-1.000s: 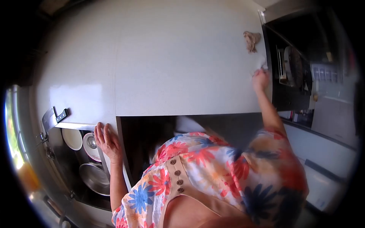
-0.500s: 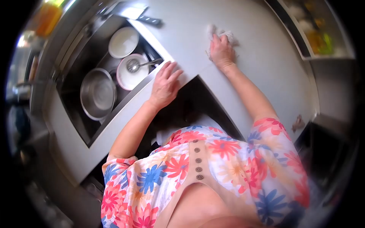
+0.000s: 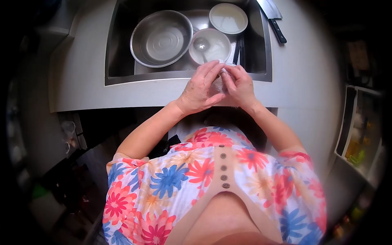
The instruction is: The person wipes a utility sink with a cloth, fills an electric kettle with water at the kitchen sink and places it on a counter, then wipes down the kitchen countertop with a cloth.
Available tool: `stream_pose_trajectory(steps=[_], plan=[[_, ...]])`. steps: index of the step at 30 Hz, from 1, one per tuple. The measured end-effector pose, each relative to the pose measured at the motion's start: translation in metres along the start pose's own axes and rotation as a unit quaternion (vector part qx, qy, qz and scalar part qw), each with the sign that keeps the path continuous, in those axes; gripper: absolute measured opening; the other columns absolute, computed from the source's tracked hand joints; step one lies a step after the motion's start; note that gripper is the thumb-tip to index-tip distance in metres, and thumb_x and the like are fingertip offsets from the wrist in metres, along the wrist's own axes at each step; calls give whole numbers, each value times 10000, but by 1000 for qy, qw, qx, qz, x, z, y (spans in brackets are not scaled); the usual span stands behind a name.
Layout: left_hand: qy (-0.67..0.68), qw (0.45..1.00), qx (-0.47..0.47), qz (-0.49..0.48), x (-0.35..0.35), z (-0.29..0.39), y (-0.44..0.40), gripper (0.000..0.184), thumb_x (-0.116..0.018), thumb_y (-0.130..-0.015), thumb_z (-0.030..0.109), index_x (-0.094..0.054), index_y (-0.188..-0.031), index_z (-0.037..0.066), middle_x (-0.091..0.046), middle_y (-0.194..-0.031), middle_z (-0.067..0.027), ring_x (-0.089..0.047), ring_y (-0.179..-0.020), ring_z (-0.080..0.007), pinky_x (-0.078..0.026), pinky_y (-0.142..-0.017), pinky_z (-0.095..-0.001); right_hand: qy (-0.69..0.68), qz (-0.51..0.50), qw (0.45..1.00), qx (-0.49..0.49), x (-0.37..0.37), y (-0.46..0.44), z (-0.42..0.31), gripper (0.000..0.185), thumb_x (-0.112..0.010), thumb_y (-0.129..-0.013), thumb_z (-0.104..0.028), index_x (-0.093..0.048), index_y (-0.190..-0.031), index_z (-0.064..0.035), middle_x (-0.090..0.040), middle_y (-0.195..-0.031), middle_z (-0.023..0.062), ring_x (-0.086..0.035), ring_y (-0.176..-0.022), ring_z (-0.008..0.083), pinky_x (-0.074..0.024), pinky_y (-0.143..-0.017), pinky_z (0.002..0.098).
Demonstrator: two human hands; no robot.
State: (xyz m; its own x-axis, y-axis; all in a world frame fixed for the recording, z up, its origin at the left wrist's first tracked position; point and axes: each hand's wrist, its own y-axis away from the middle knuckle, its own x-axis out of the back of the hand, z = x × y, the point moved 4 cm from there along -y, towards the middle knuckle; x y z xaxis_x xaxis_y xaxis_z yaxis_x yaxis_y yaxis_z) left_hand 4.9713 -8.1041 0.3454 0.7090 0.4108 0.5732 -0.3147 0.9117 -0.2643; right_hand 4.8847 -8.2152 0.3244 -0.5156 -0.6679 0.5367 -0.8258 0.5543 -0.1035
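Note:
My left hand (image 3: pixel 200 89) and my right hand (image 3: pixel 241 86) meet over the front rim of the sink (image 3: pixel 163 75). Between them is a crumpled whitish cloth (image 3: pixel 219 84), mostly hidden by the fingers, which are closed on it from both sides. Just beyond my fingertips, inside the sink, sits a white bowl (image 3: pixel 218 48) with a metal ladle (image 3: pixel 201 44) lying in it. To its left is a wide steel basin (image 3: pixel 163 41), and behind it a second white bowl (image 3: pixel 228 18) with some liquid.
A cleaver (image 3: pixel 277 29) with a black handle lies on the counter (image 3: pixel 304 65) right of the sink. Dark slim utensils (image 3: pixel 241 51) stand in the sink's right part. At far right is an open bin or drawer (image 3: pixel 359 126) with coloured items.
My right hand has brought the cloth from the right-hand counter to the sink's front edge. My left hand has left the rim and joined it. The view has turned towards the sink.

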Motion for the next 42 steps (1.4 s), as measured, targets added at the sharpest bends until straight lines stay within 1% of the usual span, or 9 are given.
stream_pose_trajectory(steps=[4,8,11,13,16,20,27,36,42], plan=[[100,995,16,-11,10,-10,0,736,-706,-624,177,-357,-1253,22,-383,-1245,-204,-367,-1168,-342,-320,-973,-386,-185,-67,974,-115,-16,-7,-23,253,-559,-818,-159,-575,-994,23,-590,-800,97,-559,-665,156,-456,-607,293],[216,969,119,-17,54,-38,11,525,-571,-673,4,-447,-1182,22,-530,-1047,-86,-522,-943,-150,-422,-817,-254,-314,-238,887,-242,-13,-46,-46,254,-534,-835,-148,-567,-1000,42,-587,-776,49,-539,-611,73,-427,-478,233],[389,892,232,23,105,-78,39,401,-505,-695,-65,-540,-1084,25,-564,-954,-8,-526,-847,-64,-436,-756,-195,-50,-189,958,-209,-20,-97,-3,406,-552,-829,-310,-565,-1015,50,-594,-723,69,-545,-562,113,-439,-476,261],[349,889,275,110,167,-98,58,376,-480,-684,-72,-568,-1037,22,-575,-928,-23,-539,-831,-89,-447,-768,-223,118,-264,923,-255,-54,-107,44,639,-581,-773,-477,-524,-1078,82,-596,-691,102,-551,-542,142,-459,-515,277],[333,863,255,281,259,-139,102,342,-517,-727,-37,-551,-1065,4,-572,-989,-84,-541,-929,-160,-425,-845,-270,45,-304,888,-343,-95,-103,41,773,-611,-734,-505,-418,-1176,99,-601,-708,112,-554,-548,129,-463,-531,272],[257,832,233,433,355,-180,159,350,-502,-750,-47,-506,-1100,-41,-550,-1046,-95,-532,-950,-176,-411,-864,-273,229,-274,921,-157,-133,-105,27,510,-624,-718,-260,-460,-1194,-175,-620,-884,129,-583,-841,308,-462,-737,375],[30,840,329,430,414,-263,208,424,-563,-762,44,-457,-1167,-25,-541,-1078,-87,-521,-969,-167,-409,-844,-265,366,-480,796,54,-188,-117,-3,389,-618,-733,-258,-514,-1104,-207,-611,-918,64,-588,-859,251,-475,-703,376],[-174,852,283,406,399,-260,202,403,-591,-718,104,-536,-1110,27,-563,-1067,-97,-544,-952,-175,-418,-829,-277,403,-365,801,249,-198,-108,2,224,-573,-755,-289,-553,-901,-121,-590,-741,65,-595,-783,254,-470,-664,380],[-201,846,281,405,375,-202,187,363,-581,-727,106,-560,-1089,85,-510,-1162,-72,-526,-973,-184,-411,-818,-281,424,-395,811,81,-180,-116,3,213,-563,-746,-226,-533,-879,-62,-617,-787,119,-601,-774,305,-468,-666,408]])
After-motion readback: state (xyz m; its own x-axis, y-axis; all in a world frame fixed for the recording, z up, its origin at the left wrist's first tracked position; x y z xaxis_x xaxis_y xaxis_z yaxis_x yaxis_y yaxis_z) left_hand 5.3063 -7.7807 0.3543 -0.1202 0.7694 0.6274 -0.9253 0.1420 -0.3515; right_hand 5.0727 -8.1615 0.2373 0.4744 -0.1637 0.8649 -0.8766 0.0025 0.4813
